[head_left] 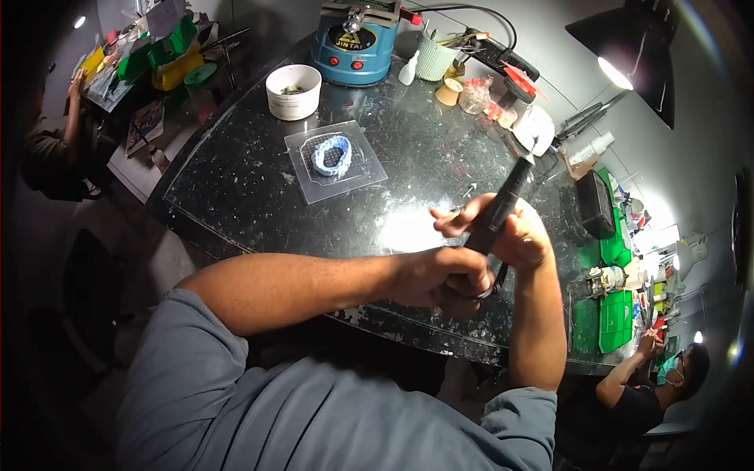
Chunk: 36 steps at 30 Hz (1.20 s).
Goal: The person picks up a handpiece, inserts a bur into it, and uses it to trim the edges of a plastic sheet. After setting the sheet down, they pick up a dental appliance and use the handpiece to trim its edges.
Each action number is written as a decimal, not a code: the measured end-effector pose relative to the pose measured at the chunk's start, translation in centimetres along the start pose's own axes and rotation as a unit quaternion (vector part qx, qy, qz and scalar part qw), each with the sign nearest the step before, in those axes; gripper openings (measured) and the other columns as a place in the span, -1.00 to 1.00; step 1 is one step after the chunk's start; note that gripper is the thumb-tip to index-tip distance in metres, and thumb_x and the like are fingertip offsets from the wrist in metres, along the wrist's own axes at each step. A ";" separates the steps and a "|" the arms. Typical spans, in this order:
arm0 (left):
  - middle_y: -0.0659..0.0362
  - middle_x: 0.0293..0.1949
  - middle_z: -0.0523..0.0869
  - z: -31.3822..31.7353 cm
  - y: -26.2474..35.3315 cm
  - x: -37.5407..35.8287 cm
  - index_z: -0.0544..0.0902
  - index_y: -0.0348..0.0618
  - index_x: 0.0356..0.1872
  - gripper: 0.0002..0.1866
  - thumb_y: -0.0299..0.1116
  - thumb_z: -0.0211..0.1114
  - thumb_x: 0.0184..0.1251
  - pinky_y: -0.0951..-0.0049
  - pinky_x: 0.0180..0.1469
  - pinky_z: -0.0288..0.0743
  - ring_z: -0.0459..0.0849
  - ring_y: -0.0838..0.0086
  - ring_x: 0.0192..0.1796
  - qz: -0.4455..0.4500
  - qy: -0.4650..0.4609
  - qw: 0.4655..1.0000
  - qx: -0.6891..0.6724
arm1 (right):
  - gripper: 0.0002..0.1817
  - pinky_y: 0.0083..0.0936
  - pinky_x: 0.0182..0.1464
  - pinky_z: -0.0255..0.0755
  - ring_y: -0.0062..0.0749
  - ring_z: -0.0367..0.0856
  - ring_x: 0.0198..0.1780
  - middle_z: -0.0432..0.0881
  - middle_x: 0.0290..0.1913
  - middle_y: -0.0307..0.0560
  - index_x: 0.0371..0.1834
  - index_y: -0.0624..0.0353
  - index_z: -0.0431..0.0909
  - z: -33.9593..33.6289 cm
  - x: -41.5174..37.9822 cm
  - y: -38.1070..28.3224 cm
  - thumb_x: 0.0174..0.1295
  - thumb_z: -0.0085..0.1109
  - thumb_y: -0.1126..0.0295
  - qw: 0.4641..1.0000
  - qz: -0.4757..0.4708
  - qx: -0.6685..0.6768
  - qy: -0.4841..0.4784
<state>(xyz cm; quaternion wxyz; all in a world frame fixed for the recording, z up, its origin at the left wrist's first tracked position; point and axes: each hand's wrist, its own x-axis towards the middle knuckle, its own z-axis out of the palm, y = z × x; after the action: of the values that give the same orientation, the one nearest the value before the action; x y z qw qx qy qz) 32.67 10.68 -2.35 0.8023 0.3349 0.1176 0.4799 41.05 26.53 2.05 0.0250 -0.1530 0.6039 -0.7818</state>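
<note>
A black pen-shaped handpiece [503,200] is held tilted over the right part of the dark table, its metal tip pointing up and away. My left hand [452,276] has its fingers wrapped round the lower end, where a cord shows. Around the upper body is my right hand [514,231], its thumb and fingers on either side of the handpiece. To the left, apart from both hands, a blue-and-white dental arch piece [331,156] lies on a clear plastic sheet [364,174].
A white tub [294,93] and a blue JINTAI machine [355,47] stand at the back. Small jars, a cup of tools [434,59] and a black lamp [628,39] are at the back right. Two other people sit at the far left and lower right.
</note>
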 end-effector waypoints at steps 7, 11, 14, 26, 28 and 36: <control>0.40 -0.64 0.19 0.5 -0.7 0.2 0.25 0.09 -0.64 -0.62 -0.13 0.14 0.35 0.50 -0.50 0.02 0.15 0.64 -0.60 0.107 0.095 0.988 0.060 | -0.45 0.09 0.61 -0.38 0.07 0.62 0.24 0.70 0.06 0.30 0.05 0.33 0.57 2.4 -0.5 -1.7 0.38 0.17 -0.04 0.977 -0.005 -0.194 0.084; 0.38 -0.61 0.25 1.0 -0.7 0.0 0.29 0.08 -0.60 -0.62 -0.07 0.14 0.38 0.48 -0.49 0.10 0.23 0.61 -0.57 0.136 0.116 0.972 0.149 | -0.44 0.07 0.61 -0.37 0.05 0.61 0.26 0.70 0.05 0.29 0.07 0.35 0.55 3.2 -1.0 -1.4 0.40 0.13 -0.03 0.968 0.000 -0.209 0.139; 0.37 -0.60 0.27 1.8 -0.3 0.0 0.35 0.04 -0.57 -0.65 -0.08 0.15 0.38 0.47 -0.47 0.11 0.25 0.59 -0.54 0.128 0.165 0.965 0.158 | -0.39 0.08 0.54 -0.03 0.05 0.60 0.25 0.66 0.12 0.27 0.13 0.40 0.53 3.2 -0.2 -2.5 0.41 0.11 -0.03 0.968 -0.012 -0.199 0.150; 0.36 -0.66 0.30 0.0 -1.5 0.6 0.39 -0.03 -0.66 -0.68 -0.29 0.23 0.27 0.48 -0.49 0.10 0.22 0.62 -0.60 0.103 0.254 0.959 0.070 | -0.66 -0.55 -0.02 0.57 -0.59 0.78 -0.22 0.83 -0.26 -0.17 -0.17 0.12 0.79 0.8 20.4 -8.1 0.38 0.25 0.07 0.770 0.003 -0.628 0.118; 0.34 -0.65 0.39 0.6 -0.9 0.1 0.47 -0.06 -0.63 -0.70 -0.23 0.25 0.28 0.52 -0.44 0.22 0.33 0.62 -0.57 0.101 0.280 0.951 0.078 | -0.57 -0.46 0.04 0.58 -0.45 0.80 -0.17 0.82 -0.27 -0.08 -0.14 0.16 0.78 0.2 25.5 -7.4 0.33 0.29 -0.02 0.703 0.058 -0.708 0.044; 0.15 -0.60 0.56 1.8 -2.2 -0.2 0.56 -0.30 -0.54 -0.65 -0.17 0.35 0.15 0.32 -0.37 0.40 0.54 0.48 -0.49 0.013 0.235 0.904 0.356 | -0.24 -0.21 0.09 0.58 -0.22 0.75 -0.11 0.78 -0.26 -0.12 -0.06 0.16 0.75 7.8 18.0 -11.5 0.25 0.11 -0.41 0.669 0.143 -0.723 0.096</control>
<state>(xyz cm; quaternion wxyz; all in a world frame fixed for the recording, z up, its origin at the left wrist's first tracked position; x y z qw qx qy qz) 35.02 9.04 -2.42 0.5725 0.4775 0.4616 0.4809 27.73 18.31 18.46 -0.0402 0.0405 0.9937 -0.0969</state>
